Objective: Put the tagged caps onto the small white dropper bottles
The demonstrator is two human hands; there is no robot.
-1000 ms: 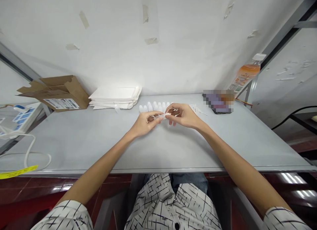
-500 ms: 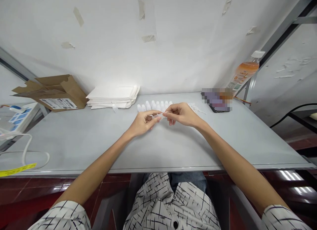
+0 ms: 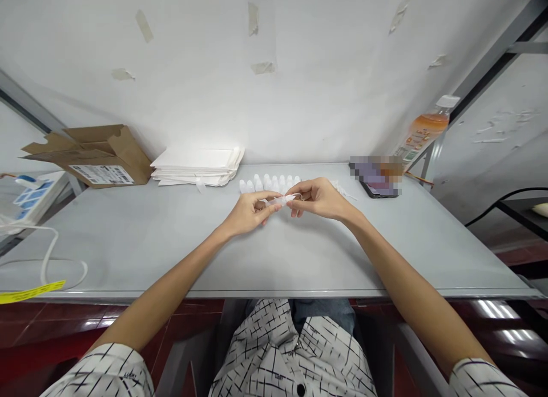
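Above the middle of the table, my left hand [image 3: 247,213] pinches a small translucent white plastic tube [image 3: 276,201] between thumb and fingers. Its right end meets my right hand [image 3: 315,198], whose thumb and forefinger grip a thin white loop [image 3: 298,195] at that end. Whether the loop is a cord or a plastic strip, I cannot tell. Just behind the hands stands a row of several small translucent white bottles [image 3: 268,183], partly covered by my fingers. Loose thin white pieces [image 3: 345,191] lie right of them, half hidden by my right hand.
At the back left are a stack of white envelopes [image 3: 194,167], a small clear plastic piece [image 3: 200,185] and an open cardboard box [image 3: 100,157]. A phone [image 3: 377,180] and an orange drink bottle [image 3: 426,129] are at the back right. A white cable [image 3: 49,254] lies at left.
The hands stay together in nearly the same place. More of the tube's right end and the white loop now shows at my right fingertips. The view has shifted slightly.
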